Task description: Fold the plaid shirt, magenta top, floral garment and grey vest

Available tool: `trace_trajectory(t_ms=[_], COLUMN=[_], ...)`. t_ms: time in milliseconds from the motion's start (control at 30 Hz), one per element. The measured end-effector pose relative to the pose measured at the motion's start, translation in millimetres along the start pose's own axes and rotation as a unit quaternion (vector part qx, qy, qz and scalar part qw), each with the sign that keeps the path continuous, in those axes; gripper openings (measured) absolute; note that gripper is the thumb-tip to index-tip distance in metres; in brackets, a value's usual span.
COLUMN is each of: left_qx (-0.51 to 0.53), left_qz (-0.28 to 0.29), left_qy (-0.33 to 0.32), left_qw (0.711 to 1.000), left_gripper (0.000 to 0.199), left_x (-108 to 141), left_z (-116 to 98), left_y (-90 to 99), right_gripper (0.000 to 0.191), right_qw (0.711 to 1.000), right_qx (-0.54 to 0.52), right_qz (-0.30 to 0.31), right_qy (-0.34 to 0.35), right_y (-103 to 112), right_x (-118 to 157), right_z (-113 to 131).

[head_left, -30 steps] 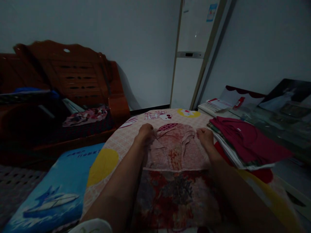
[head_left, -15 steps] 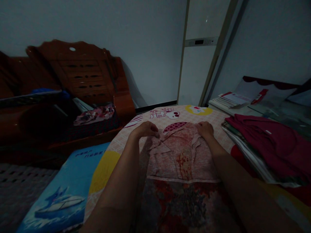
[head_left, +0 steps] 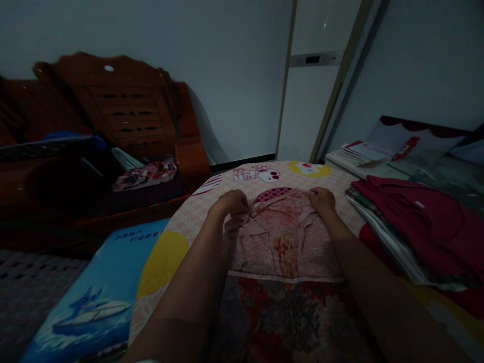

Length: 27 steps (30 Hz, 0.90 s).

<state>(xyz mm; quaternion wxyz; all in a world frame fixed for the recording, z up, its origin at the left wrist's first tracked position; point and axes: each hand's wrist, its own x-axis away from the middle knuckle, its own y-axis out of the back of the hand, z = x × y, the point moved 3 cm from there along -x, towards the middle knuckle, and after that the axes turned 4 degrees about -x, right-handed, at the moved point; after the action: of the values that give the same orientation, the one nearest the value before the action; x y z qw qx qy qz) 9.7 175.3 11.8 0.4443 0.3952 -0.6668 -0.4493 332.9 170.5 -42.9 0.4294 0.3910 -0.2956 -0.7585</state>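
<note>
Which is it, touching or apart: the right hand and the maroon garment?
Apart. The head view shows a strip of patterned tablecloth between the right hand and the maroon garment.

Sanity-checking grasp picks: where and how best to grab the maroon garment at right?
Probably pinch the long left edge of the maroon garment, coming from the left and slightly above. It lies folded above pale layers, with that edge facing the right hand. Keep the pinch shallow, since those layers might come along.
</note>
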Motion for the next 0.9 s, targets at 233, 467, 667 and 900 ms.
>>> trace_trajectory(t_ms=[233, 467, 667, 900], left_qx=[0.109, 0.250, 0.202, 0.101], left_qz=[-0.162, -0.278, -0.353, -0.248], left_qy=[0.001, 0.060, 0.031, -0.058], left_qw=[0.981, 0.925, 0.913, 0.962], left_gripper=[0.013, 0.016, 0.012, 0.047], left_x=[-11.0, -17.5, -20.2, -39.0], left_z=[3.8, -4.3, -13.4, -13.1], left_y=[8.2, 1.4, -4.8, -32.9], right_gripper=[0.020, 0.020, 0.025, 0.030], right_qw=[0.996, 0.983, 0.973, 0.994], right_qx=[-0.079, -0.176, -0.199, -0.083], right_qz=[-0.046, -0.049, -0.111, -0.051], right_qy=[-0.014, 0.010, -0.040, -0.044], right_y=[4.1, 4.0, 11.0, 3.0], right_x=[-0.6, -5.4, -9.0, -8.1], right_z=[-4.1, -5.5, -9.1, -11.4])
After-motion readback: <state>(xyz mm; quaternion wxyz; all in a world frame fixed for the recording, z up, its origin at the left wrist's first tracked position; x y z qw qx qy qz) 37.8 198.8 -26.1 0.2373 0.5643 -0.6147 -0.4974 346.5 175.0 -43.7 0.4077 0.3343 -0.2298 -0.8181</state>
